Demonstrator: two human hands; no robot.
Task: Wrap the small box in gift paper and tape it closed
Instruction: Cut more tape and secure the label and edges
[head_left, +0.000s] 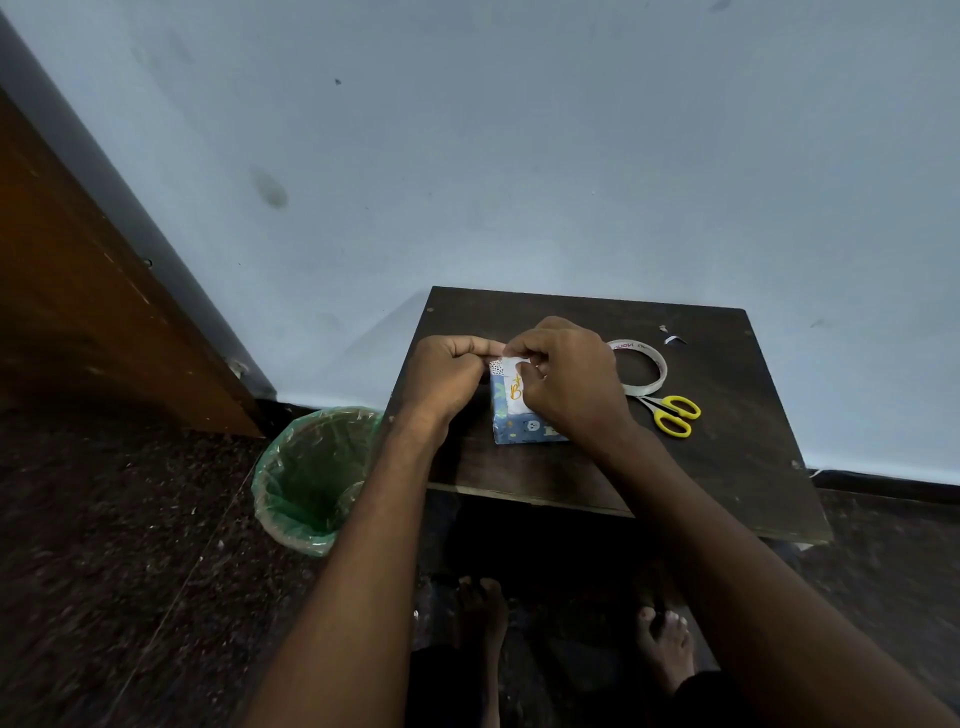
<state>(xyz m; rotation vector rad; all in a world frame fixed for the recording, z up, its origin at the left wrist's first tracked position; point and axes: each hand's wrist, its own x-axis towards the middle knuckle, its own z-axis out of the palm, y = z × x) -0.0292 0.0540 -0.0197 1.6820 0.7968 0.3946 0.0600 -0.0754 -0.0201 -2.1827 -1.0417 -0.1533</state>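
A small box covered in blue patterned gift paper lies in the middle of the dark wooden table. My left hand grips the box's far left end with curled fingers. My right hand lies over the box's right side and pinches a white fold of paper at the far end. A roll of clear tape lies flat just right of my right hand. Yellow-handled scissors lie in front of the tape roll.
A bin with a green plastic liner stands on the floor left of the table. A pale blue wall is right behind the table, a brown wooden door at far left. Small paper scraps lie near the table's back edge. My bare feet are under the table.
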